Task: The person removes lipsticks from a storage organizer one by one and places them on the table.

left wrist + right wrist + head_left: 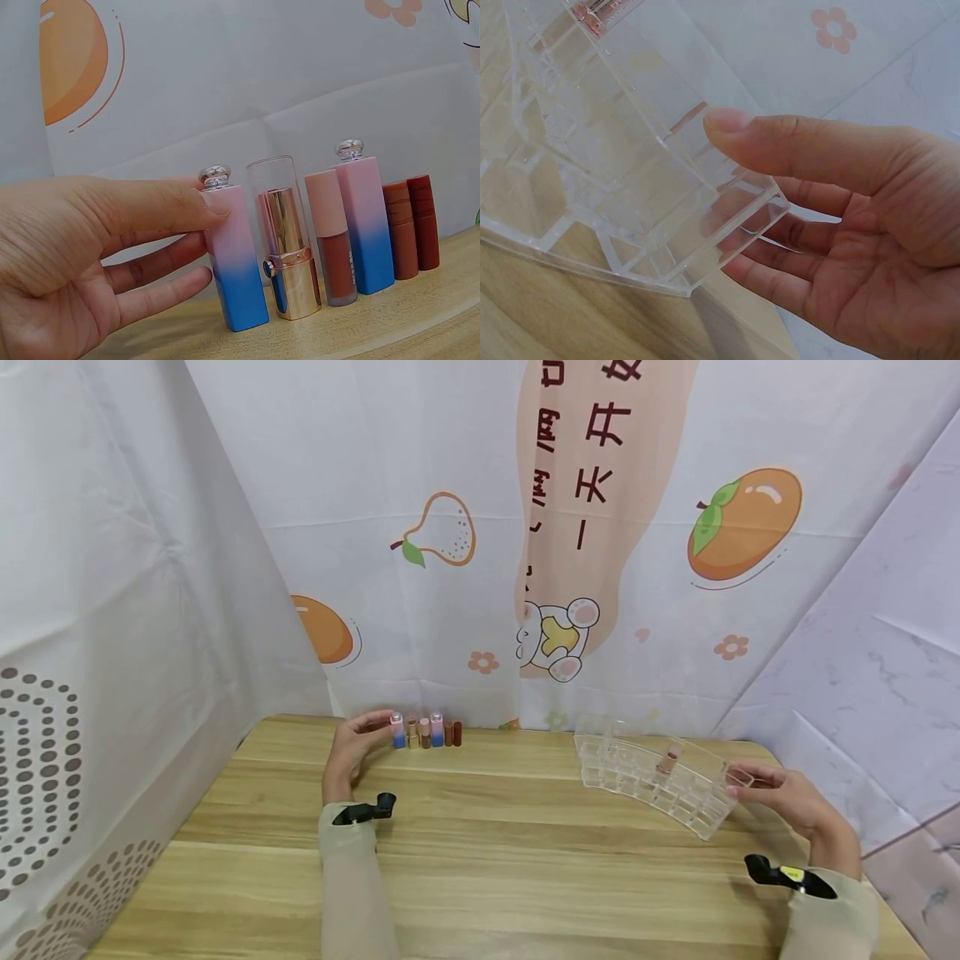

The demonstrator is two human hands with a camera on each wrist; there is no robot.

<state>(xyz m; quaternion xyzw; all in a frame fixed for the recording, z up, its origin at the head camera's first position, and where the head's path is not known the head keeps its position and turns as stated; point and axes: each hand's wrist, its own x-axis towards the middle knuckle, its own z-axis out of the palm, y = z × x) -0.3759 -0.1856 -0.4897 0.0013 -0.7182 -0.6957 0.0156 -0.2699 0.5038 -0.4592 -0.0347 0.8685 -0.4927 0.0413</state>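
Note:
At the left end of a row of lip products, my left hand (349, 752) pinches a pink-to-blue lipstick tube (238, 262) with a silver knob on top. The thumb lies over its upper part and the tube stands upright. Right beside it is a gold lipstick (292, 281) with a clear cap. My right hand (791, 797) grips the right end of a clear tiered lipstick organizer (611, 768), with the thumb (735, 124) on the near side and other fingers seen through the plastic. One lip tube (669, 758) stands in an organizer compartment.
Farther right in the row are a peach-capped lip gloss (337, 247), a second pink-to-blue tube (364, 225) and two brown-red tubes (412, 225). All stand near the back edge of the wooden table (487, 843). A printed curtain (420, 627) hangs just behind.

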